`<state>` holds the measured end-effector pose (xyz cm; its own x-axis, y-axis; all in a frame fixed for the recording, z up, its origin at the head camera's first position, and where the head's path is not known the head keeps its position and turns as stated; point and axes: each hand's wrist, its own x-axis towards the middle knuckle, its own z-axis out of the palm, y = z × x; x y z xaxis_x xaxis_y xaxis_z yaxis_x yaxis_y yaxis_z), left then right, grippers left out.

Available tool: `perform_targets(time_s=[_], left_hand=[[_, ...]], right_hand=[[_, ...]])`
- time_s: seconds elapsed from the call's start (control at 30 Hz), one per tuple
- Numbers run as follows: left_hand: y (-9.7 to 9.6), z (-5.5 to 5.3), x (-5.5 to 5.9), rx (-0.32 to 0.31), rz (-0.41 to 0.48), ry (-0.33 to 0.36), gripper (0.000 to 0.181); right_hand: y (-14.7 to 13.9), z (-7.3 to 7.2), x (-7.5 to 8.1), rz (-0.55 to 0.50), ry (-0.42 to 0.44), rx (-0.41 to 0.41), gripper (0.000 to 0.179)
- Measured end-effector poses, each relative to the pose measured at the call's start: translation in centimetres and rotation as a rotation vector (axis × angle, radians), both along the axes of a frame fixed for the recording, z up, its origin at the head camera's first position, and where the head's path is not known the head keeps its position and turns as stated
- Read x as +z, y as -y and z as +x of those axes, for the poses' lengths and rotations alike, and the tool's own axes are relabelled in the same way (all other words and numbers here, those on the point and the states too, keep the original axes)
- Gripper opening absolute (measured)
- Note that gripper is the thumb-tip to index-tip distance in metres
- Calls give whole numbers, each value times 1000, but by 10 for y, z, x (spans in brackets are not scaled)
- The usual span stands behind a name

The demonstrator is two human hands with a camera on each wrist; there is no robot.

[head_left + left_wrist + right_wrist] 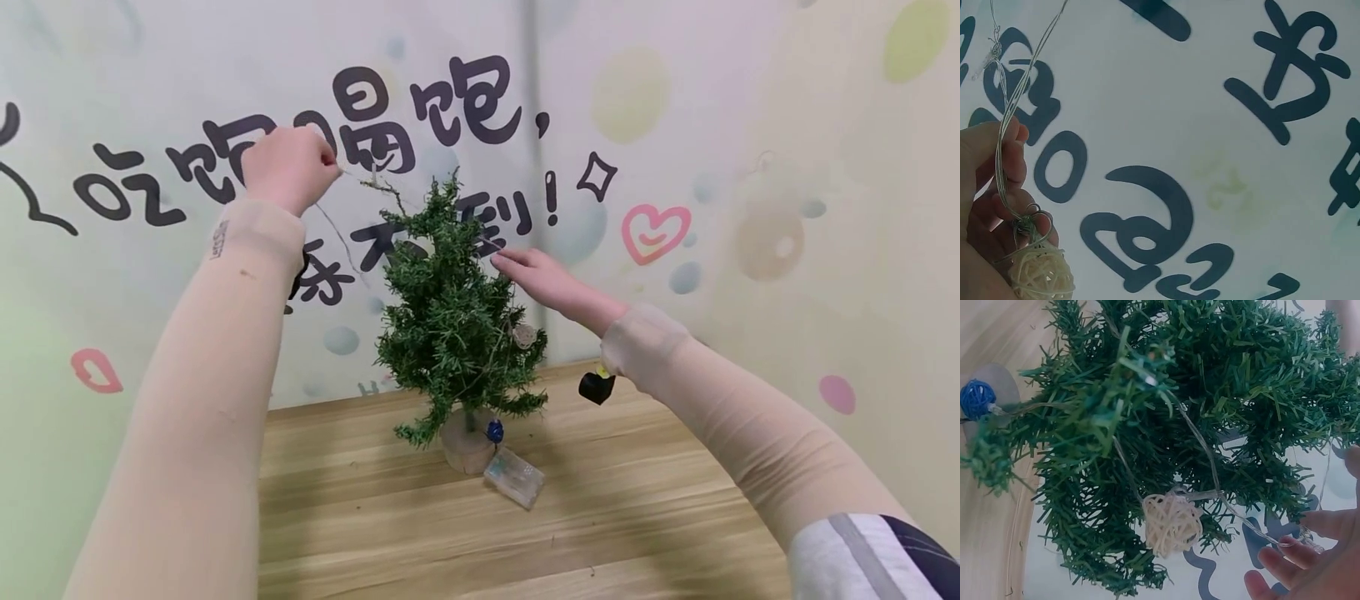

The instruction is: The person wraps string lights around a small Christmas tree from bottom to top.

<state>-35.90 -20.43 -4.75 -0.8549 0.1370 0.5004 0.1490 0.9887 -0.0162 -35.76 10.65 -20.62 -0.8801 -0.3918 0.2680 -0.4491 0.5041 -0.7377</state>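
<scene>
My left hand [288,167] is raised to the left of a small artificial Christmas tree [457,317]. It grips the thin wire of a string of lights [1002,156]. A cream wicker ball [1041,275] hangs against its fingers in the left wrist view. From there the wire stretches across to the treetop. On the tree's right side is my right hand [551,279], fingers extended and loosely spread, with the wire [1260,532] running across its fingertips. Another pale wicker ball [1172,524] hangs on the branches, and a blue one [495,431] lies by the tree's round base [465,454].
A clear battery box [515,477] lies on the wooden table [375,533] in front of the base. Behind the tree rises a wall [750,167] with large dark characters and painted bubbles. A black heart-shaped tag [596,387] hangs below the right sleeve.
</scene>
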Motion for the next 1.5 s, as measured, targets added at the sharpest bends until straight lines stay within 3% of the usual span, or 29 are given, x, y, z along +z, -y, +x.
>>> perform_targets(time_s=[0.17,0.63,0.87,1.17,1.33,1.5], left_hand=[[13,3,-10,26,0,11,29],[54,14,-40,32,-3,44,30],[69,24,-50,24,-2,12,28],[85,41,-61,37,-18,-1,24],[94,51,-67,31,-51,37,23],[98,70,-80,-28,-127,65,21]], right_hand=[[5,-3,3,-52,63,6,64],[20,-8,9,67,100,26,71],[21,-5,9,-16,149,40,72],[9,9,8,-59,0,24,61],[-1,29,6,-41,-141,0,48],[-9,55,-1,11,-265,-29,40]])
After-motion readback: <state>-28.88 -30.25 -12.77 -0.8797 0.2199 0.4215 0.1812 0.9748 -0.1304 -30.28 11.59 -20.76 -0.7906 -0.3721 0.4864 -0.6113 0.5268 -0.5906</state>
